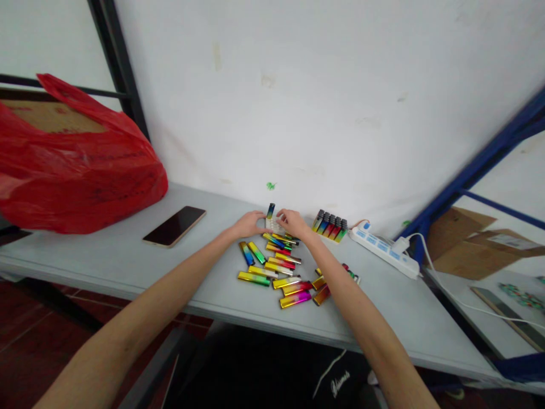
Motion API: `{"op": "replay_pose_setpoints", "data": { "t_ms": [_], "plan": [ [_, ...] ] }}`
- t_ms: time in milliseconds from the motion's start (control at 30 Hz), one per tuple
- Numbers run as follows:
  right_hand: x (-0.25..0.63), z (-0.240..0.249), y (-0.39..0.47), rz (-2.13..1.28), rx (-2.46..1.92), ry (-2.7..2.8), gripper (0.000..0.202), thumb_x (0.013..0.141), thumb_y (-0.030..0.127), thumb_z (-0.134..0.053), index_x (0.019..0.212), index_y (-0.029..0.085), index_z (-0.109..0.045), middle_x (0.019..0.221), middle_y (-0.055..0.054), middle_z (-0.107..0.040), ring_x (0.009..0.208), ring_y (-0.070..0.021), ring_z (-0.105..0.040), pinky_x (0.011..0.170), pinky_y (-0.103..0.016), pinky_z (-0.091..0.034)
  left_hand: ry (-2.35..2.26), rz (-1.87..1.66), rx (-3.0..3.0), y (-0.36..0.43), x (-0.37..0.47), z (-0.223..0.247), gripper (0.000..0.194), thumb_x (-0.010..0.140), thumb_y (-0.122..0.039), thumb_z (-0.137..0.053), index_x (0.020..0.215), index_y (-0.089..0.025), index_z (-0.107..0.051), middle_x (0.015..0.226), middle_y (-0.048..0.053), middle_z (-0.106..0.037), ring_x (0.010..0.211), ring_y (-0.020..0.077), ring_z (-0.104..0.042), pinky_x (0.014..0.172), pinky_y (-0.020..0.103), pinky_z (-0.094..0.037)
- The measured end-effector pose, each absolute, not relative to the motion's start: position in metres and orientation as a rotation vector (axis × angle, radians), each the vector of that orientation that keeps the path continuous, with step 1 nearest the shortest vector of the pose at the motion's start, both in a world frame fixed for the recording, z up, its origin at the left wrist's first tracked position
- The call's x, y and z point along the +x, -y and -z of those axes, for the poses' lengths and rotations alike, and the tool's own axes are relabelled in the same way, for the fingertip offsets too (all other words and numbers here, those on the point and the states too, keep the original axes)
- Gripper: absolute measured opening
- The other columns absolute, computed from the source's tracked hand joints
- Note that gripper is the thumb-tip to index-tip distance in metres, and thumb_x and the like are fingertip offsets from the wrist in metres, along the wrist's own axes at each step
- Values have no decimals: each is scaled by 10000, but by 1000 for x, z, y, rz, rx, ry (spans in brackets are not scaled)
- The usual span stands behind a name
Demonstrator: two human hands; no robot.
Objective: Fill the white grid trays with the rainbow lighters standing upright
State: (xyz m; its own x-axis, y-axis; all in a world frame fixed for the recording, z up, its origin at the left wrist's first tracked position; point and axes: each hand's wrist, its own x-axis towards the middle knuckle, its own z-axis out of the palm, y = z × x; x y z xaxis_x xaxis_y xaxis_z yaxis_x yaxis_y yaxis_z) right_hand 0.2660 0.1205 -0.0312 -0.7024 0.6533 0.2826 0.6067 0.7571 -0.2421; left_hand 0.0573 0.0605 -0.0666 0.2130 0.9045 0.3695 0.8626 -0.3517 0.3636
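Observation:
A small white lighter tray (273,225) sits near the wall, with one blue-and-gold lighter (271,211) upright at its back left. My left hand (250,224) is closed on the tray's left side, thumb low and fingers higher. On the other side, my right hand (293,222) hovers at the tray's right edge, fingers bent and apart, with nothing visible between them. Loose metallic lighters lie in front of both hands, among them a green-and-gold lighter (254,278) and a magenta-and-gold lighter (295,299). My right forearm hides some of them.
A filled lighter tray (329,225) stands right of my hands, beside a white power strip (385,250) with a cable. Left on the grey table (213,227) lie a phone (175,225) and a red plastic bag (80,176). A cardboard box (481,244) is far right.

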Motion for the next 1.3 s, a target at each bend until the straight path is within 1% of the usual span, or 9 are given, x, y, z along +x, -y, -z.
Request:
{"op": "replay_pose_setpoints", "data": {
  "t_ms": [167,333,633,767,833,900,1033,1167,1300],
  "plan": [
    [331,34,-103,-107,-860,2715,107,917,169,-625,987,125,-693,959,-100,-711,885,-185,-634,843,-294,-467,-1832,-750,2366,-60,60,65,704,736,-649,-707,1233,-150,-692,1333,156,-651,1255,315,-588,1093,339,-414],
    [365,47,-90,-99,-855,2710,220,903,146,-642,1119,138,-681,1051,-112,-686,969,-203,-632,910,-319,-473,-1833,-766,2359,-61,59,65,731,722,-646,-713,1251,-143,-680,1341,168,-644,1258,326,-587,1099,357,-413],
    [368,49,-87,-139,-870,2433,196,983,211,-520,1050,150,-693,1007,-116,-700,967,-218,-652,924,-352,-486,-1779,-761,2290,-58,55,60,861,699,-792,-647,1287,-163,-679,1392,146,-610,1303,332,-547,1127,371,-389],
    [380,43,-89,-450,-958,2081,239,972,337,-537,1048,171,-692,851,-65,-713,765,-195,-692,812,-351,-540,-1735,-717,2223,-58,51,56,930,646,-856,-636,1310,-206,-674,1450,121,-568,1339,345,-510,1144,389,-367],
    [383,40,-89,-679,-964,1880,301,917,435,-611,1053,181,-695,800,-38,-707,705,-183,-691,750,-338,-561,-1719,-714,2199,-57,50,55,953,621,-869,-643,1315,-216,-672,1461,114,-559,1340,352,-506,1145,393,-364],
    [381,39,-88,-887,-913,1686,394,818,507,-710,1043,183,-704,816,-28,-708,709,-172,-686,745,-334,-577,-1704,-718,2193,-56,50,54,967,605,-876,-647,1317,-223,-673,1462,107,-559,1337,355,-508,1147,394,-361],
    [372,37,-83,-1139,-819,1436,478,669,524,-825,980,176,-726,859,-19,-712,725,-136,-652,766,-308,-575,-1711,-693,2202,-54,53,52,972,593,-869,-664,1330,-236,-667,1477,113,-542,1343,360,-501,1151,409,-358],
    [363,36,-76,-1252,-807,1355,426,669,543,-818,879,184,-726,896,-27,-719,793,-135,-647,713,-247,-543,-1760,-665,2218,-52,59,52,952,608,-853,-673,1338,-241,-667,1487,124,-529,1350,371,-494,1143,416,-373],
    [358,36,-71,-1405,-770,1270,418,699,576,-796,845,201,-684,915,-24,-722,857,-156,-672,762,-274,-567,-1773,-660,2252,-52,64,55,930,631,-834,-680,1347,-241,-660,1485,119,-532,1363,359,-483,1142,397,-376]
  ]
}}
